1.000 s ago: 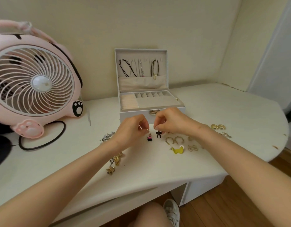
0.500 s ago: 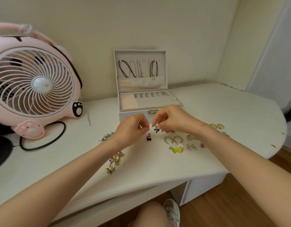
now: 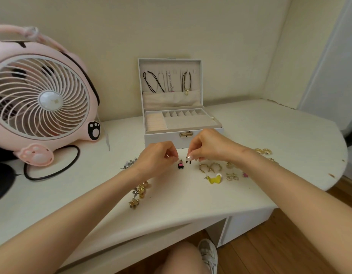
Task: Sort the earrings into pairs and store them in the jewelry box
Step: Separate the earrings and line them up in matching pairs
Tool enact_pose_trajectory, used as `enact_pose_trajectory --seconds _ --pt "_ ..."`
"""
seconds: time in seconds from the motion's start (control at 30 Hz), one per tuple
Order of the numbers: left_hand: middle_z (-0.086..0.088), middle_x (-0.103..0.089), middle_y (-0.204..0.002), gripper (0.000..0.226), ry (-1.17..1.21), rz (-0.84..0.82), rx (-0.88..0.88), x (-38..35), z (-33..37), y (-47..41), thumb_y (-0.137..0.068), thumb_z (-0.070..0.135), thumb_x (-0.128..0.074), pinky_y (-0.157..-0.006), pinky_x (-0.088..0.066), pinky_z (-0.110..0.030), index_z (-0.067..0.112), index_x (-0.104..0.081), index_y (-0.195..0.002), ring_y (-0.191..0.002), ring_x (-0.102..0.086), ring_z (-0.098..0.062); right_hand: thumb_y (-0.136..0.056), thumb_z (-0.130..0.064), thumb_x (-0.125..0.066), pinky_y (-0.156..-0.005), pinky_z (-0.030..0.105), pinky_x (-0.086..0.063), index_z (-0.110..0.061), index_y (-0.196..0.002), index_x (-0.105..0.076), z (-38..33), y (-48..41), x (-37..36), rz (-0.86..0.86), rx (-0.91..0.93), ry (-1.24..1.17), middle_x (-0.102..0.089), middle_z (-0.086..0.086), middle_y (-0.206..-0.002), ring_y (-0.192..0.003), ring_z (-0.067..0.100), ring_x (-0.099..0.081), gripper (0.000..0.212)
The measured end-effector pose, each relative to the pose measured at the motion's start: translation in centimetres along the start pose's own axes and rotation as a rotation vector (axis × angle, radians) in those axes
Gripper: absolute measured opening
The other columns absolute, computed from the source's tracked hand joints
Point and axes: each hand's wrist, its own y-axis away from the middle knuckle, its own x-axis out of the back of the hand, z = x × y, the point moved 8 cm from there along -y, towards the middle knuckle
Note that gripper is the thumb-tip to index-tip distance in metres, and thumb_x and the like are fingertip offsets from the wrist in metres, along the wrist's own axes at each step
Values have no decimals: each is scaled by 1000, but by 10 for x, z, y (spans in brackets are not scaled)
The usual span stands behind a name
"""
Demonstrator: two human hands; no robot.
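Fan (image 3: 42, 95), one pink one, fills the left of the frame. Left hand (image 3: 157, 155) hovers mid-frame with its fingers curled, thumb and forefinger pinching a tiny pale piece (image 3: 167, 155) I can't identify. One pink-and-black earring (image 3: 180, 165) lies on the table (image 3: 270, 131) between the hands. Right hand (image 3: 208, 145) now pinches the black bow earring (image 3: 188, 161), which lay on the table a second ago. Behind, at centre frame, one jewelry box (image 3: 163, 139) stands open. Right of centre come two gold hoops (image 3: 209, 167), one yellow earring (image 3: 214, 179) and further gold pieces (image 3: 263, 151).
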Motion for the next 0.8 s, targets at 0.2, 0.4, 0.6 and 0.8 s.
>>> enact_pose_trajectory --seconds 0.2,0.4,0.6,0.8 --pt "3 -65 -92 8 -4 -10 -4 0 1 0 -88 17 -57 -79 -49 -35 14 -63 -93 -86 -56 -15 -78 -12 -71 -60 21 -52 -5 -80 -68 -2 -5 -7 -22 17 85 -66 0 -69 -58 9 -62 7" --pt "5 -65 -89 6 -17 -40 -2 -4 -1 -2 -85 20 -60 -79 -51 -38 17 -63 -89 -85 -58 -15 -76 -4 -73 -68 23 -55 -11 -78 -70 -4 -11 -16 -81 39 166 -65 -2 -72 -71 14 -66 8" --pt "6 -62 -91 17 -118 -60 6 -16 -2 -5 -84 32 -64 -68 -42 -27 19 -59 -93 -81 -50 -12 -69 -5 -79 -73 27 -54 -11 -77 -69 -1 -20 -20 -36 -7 205 -69 5 -82 -72 14 -62 15" --pt "4 -65 -97 18 -170 -35 4 -21 1 -9 -82 32 -66 -67 -37 -25 19 -61 -93 -87 -54 -14 -70 -3 -78 -74 29 -52 -7 -87 -73 -1 -23 -18 -2 -29 227 -68 6 -87 -81 18 -62 19"
